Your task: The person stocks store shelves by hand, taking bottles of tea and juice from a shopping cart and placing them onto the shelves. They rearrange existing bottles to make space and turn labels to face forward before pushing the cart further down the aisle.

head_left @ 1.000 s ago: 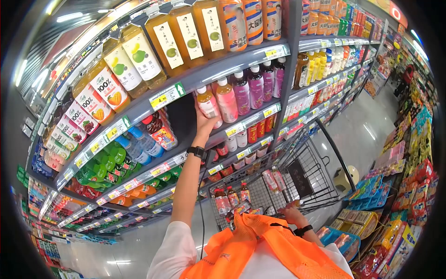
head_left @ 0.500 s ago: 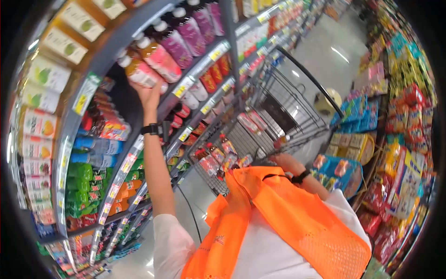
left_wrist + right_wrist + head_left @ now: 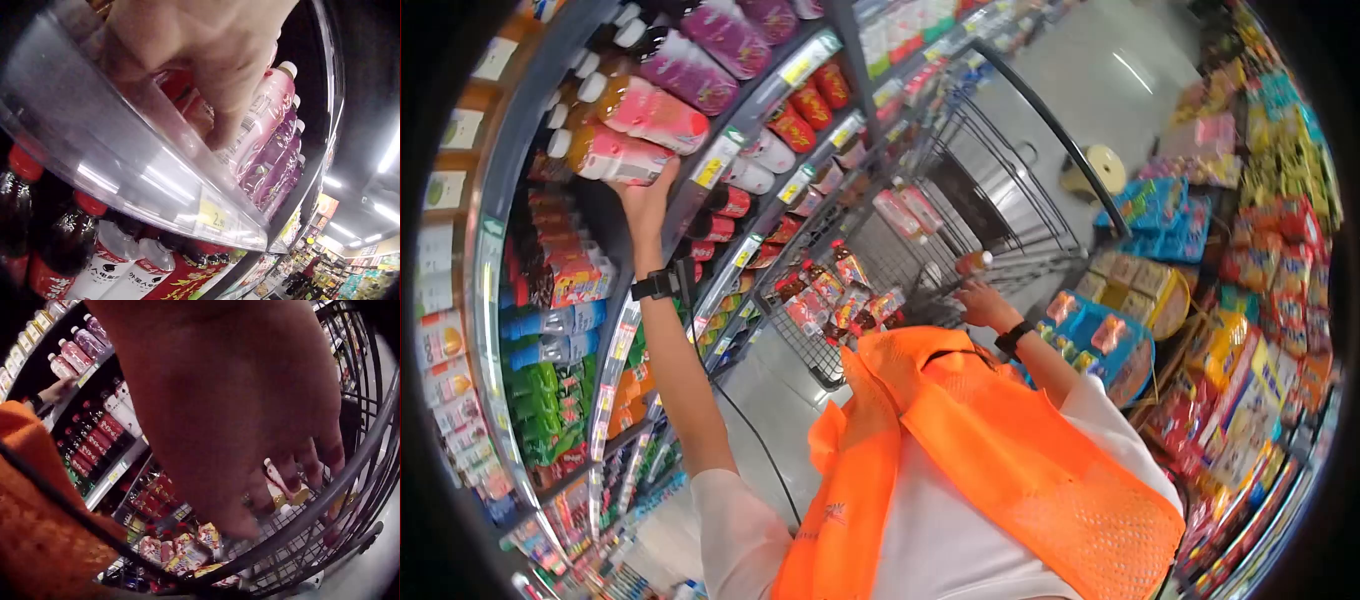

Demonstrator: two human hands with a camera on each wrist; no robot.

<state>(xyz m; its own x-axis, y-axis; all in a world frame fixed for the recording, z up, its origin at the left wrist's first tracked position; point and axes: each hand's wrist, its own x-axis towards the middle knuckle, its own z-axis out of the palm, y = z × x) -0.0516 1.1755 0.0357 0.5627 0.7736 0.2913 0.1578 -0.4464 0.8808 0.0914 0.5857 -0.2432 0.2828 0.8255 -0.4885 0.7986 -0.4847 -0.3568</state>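
At the shelf on the left, my left hand point(image 3: 645, 195) grips the lower end of a pink-labelled drink bottle point(image 3: 615, 155) with an amber top and white cap. In the left wrist view, the hand point(image 3: 200, 44) reaches over the clear shelf lip point(image 3: 144, 178), which hides most of the fingers. A second pink bottle point(image 3: 650, 112) stands right beside the gripped one. My right hand point(image 3: 988, 303) is at the shopping cart's rim, its fingers loosely extended and holding nothing. Close past its fingertips is a small amber bottle point(image 3: 973, 263) in the cart.
Several drink bottles point(image 3: 825, 295) lie in the cart's basket, with a pair of pink bottles point(image 3: 905, 212) farther forward. Purple bottles point(image 3: 690, 70) line the same shelf. Snack displays point(image 3: 1200, 390) run along the aisle's right side. A cable point(image 3: 760, 450) hangs from my left wrist.
The head view has turned, so the shelf now sits farther left and tilted. My left hand stays at the same pink-labelled bottle, which leans more in view. My right hand remains by the cart rim.
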